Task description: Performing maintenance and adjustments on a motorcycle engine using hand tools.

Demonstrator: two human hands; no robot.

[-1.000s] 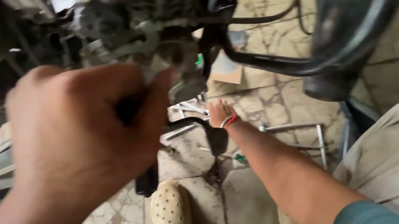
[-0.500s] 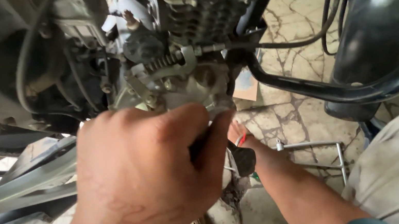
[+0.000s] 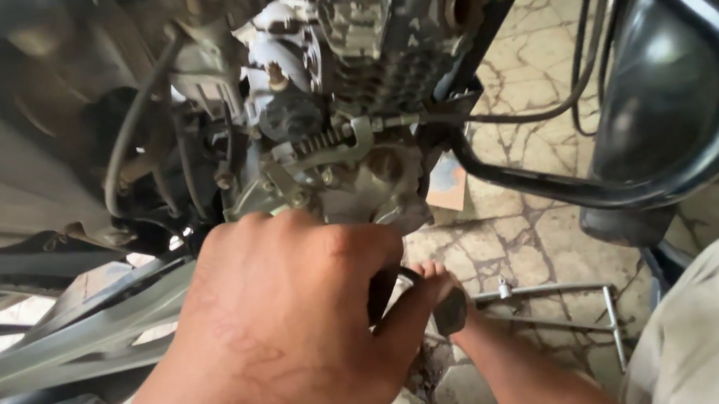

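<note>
Under the motorcycle engine (image 3: pixel 344 92), both hands (image 3: pixel 301 323) grip a dark tool (image 3: pixel 450 311).

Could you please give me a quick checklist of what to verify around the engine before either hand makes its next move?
1. Left hand has a firm wrap on the dark handle under the engine: ok, fingers closed around it.
2. Right hand placement: cannot tell, mostly hidden behind the left hand's thumb.
3. What the handle engages on the engine: cannot tell, the hand covers it.
4. Spring and lever on the engine side clear of both hands: ok, they sit above the knuckles.
5. Black cables clear of the hands: ok, they hang off to the side.
6. Metal bar tool on the stone floor: ok, lying beyond the right forearm, untouched.
</note>
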